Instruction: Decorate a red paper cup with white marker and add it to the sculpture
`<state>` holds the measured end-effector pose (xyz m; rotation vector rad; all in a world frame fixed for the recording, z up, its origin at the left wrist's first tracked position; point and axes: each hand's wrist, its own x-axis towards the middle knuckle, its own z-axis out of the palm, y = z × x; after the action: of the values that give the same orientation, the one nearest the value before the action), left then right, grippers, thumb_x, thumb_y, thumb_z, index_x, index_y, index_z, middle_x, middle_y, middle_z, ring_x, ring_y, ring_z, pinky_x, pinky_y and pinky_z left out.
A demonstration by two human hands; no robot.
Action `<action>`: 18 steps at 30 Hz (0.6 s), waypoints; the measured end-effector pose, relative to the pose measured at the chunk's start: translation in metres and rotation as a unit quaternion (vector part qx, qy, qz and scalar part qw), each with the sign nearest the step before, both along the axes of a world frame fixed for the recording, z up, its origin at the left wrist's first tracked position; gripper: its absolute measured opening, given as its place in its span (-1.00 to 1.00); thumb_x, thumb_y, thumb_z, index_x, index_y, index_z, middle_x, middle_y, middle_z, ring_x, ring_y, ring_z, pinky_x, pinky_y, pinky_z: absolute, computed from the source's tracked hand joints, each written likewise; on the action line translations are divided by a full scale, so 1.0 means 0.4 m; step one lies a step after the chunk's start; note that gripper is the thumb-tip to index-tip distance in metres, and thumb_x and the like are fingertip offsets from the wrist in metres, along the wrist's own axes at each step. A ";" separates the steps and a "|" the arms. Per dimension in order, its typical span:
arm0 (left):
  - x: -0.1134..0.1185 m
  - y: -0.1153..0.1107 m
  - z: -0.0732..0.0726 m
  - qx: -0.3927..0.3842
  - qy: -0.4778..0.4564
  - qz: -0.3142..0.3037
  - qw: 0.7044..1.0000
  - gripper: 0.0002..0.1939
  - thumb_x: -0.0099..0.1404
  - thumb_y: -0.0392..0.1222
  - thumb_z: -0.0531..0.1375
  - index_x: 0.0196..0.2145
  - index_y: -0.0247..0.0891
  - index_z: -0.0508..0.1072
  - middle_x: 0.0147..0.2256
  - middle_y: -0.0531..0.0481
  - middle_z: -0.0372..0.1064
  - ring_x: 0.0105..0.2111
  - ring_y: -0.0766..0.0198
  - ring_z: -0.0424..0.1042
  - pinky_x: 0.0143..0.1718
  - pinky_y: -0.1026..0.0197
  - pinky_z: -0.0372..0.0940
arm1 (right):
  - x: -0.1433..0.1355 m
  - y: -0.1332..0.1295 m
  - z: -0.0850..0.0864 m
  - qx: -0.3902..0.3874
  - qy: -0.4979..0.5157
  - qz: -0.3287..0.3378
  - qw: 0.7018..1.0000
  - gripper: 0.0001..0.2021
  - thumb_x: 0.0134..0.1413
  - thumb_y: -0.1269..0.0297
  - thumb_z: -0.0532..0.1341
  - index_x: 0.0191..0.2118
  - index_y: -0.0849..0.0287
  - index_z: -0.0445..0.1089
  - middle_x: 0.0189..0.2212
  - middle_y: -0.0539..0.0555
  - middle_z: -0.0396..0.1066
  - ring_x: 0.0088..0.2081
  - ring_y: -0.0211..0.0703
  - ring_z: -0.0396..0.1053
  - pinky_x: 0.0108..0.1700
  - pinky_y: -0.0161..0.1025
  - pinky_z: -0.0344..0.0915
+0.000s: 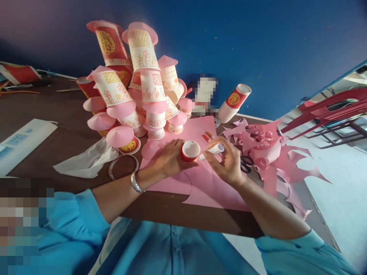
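Note:
My left hand [172, 156] is closed around a small red paper cup [190, 156], and its white round end faces up. In my right hand [228, 164], a white glue stick [213, 150] is pinched close to the cup's right side. Whether its tip touches the cup I cannot tell. Beneath both hands lies a pink paper sheet [218, 193]. Just beyond them are red-and-orange markers [207, 136]. Black-handled scissors [246, 164] rest to the right of my right hand, partly under pink scraps.
Stacked paper cup towers [149, 86] with pink paper roofs stand at the back left. A cup stack [233, 103] leans near the blue wall. Cut pink scraps [266, 149] pile on the right. A tape roll [123, 166] and plastic bag [88, 158] lie left.

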<state>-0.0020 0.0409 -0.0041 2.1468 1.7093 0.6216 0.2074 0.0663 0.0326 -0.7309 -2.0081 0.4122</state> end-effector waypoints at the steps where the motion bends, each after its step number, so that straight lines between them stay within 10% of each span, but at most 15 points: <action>1: 0.000 -0.001 -0.001 0.000 -0.004 0.002 1.000 -0.51 0.20 0.10 0.49 -0.10 -0.23 0.45 -0.10 -0.20 0.56 -0.06 -0.14 0.59 -0.09 -0.07 0.48 | -0.001 0.000 -0.002 -0.012 0.012 -0.001 1.000 -0.89 0.31 0.28 0.34 -0.24 0.04 0.39 -0.39 -0.06 0.46 -0.37 -0.16 0.46 -0.13 -0.10 0.53; 11: -0.033 -0.006 -0.064 0.098 -0.160 -0.099 0.977 -0.17 0.32 -0.12 0.37 0.42 -0.22 0.12 0.34 -0.39 0.38 0.35 -0.23 0.43 0.32 -0.31 0.39 | -0.003 0.007 -0.014 -0.045 0.062 0.001 0.997 -0.88 0.31 0.26 0.37 -0.23 0.02 0.41 -0.39 -0.08 0.45 -0.36 -0.18 0.47 0.14 0.10 0.55; 18: -0.028 -0.004 -0.037 0.073 -0.150 -0.084 0.982 -0.58 0.33 -0.12 0.35 0.11 -0.17 0.42 -0.02 -0.14 0.62 -0.05 -0.01 0.64 -0.05 -0.06 0.55 | -0.006 -0.002 -0.007 0.008 0.044 -0.002 0.999 -0.92 0.31 0.28 0.34 -0.18 0.02 0.42 -0.34 -0.03 0.51 -0.29 -0.10 0.53 0.02 0.05 0.60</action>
<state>-0.0133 0.0391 -0.0190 2.1348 1.3473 0.9914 0.2051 0.0657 0.0298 -0.6953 -1.9257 0.4174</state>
